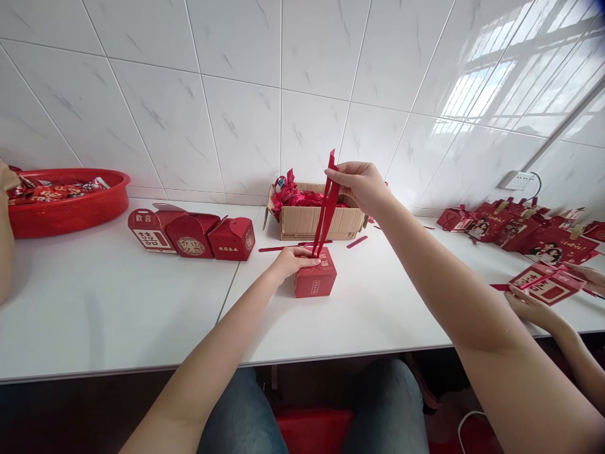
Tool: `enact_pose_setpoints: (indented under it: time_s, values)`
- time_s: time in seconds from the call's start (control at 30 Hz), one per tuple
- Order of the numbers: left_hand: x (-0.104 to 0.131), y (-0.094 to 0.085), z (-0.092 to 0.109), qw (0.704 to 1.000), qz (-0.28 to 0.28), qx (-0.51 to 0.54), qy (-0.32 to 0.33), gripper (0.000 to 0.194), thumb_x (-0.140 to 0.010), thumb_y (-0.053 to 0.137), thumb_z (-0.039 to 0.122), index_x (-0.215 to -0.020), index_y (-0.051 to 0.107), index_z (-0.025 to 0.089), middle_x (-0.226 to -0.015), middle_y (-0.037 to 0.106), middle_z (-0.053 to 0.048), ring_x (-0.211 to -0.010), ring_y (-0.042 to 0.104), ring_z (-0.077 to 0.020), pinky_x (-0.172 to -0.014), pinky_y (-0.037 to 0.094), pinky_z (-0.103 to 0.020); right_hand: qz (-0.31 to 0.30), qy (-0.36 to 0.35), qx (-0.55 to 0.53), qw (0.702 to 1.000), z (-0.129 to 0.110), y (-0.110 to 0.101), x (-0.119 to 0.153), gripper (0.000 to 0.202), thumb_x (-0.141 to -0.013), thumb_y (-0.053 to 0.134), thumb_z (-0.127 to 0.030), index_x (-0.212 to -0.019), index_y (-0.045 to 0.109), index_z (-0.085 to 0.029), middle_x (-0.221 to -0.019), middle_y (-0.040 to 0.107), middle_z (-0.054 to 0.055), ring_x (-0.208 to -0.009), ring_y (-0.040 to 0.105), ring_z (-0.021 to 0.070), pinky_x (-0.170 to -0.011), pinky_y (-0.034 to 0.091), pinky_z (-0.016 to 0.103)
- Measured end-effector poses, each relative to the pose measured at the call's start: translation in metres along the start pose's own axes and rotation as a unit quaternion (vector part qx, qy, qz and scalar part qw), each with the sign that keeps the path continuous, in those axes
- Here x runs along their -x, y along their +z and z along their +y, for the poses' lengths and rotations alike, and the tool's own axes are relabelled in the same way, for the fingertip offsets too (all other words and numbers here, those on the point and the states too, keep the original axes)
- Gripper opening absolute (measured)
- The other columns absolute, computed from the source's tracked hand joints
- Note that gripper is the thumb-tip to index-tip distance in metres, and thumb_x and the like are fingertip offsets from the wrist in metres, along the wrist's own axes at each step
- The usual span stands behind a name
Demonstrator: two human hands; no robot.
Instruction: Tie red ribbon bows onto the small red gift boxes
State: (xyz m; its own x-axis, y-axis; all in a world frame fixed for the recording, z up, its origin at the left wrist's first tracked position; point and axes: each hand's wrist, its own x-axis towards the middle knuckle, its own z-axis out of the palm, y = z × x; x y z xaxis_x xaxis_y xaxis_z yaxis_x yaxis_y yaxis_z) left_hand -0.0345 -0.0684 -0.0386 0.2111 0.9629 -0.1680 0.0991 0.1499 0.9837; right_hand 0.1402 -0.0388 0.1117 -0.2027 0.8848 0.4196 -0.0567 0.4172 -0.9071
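Note:
A small red gift box (316, 282) with gold lettering stands on the white table in front of me. A red ribbon (326, 214) rises from its top in two strands. My right hand (362, 183) pinches the upper end of the ribbon, well above the box. My left hand (292, 261) rests at the box's top left edge, its fingers closed at the foot of the ribbon; whether they grip the box, the ribbon or both is hard to see. Behind the box is an open cardboard carton (302, 224) filled with red ribbons (302, 197).
Loose ribbon strips (357, 242) lie by the carton. Three red boxes (193, 239) stand in a row to the left, near a red basin (70, 211) of wrapped sweets. At right, another person's hands (529, 306) hold a red box (548, 284); finished-looking gift boxes (543, 236) stand behind.

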Motion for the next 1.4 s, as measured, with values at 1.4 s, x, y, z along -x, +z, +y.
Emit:
enact_pose_setpoints:
  time_s: [1.4]
  values:
    - [0.002,-0.001,0.001,1.0,-0.01,-0.004,0.004,0.043,-0.051,0.09,0.035,-0.086,0.074,0.017,-0.101,0.073,-0.008,-0.087,0.068,-0.0228,-0.08,0.053,-0.035,0.066,-0.034,0.252,0.965,-0.009,0.012,0.0,0.016,-0.075,0.071,-0.031,-0.072,0.073,-0.016,-0.048,0.032,-0.005,-0.051,0.031,0.0093,-0.056,0.031,0.03]
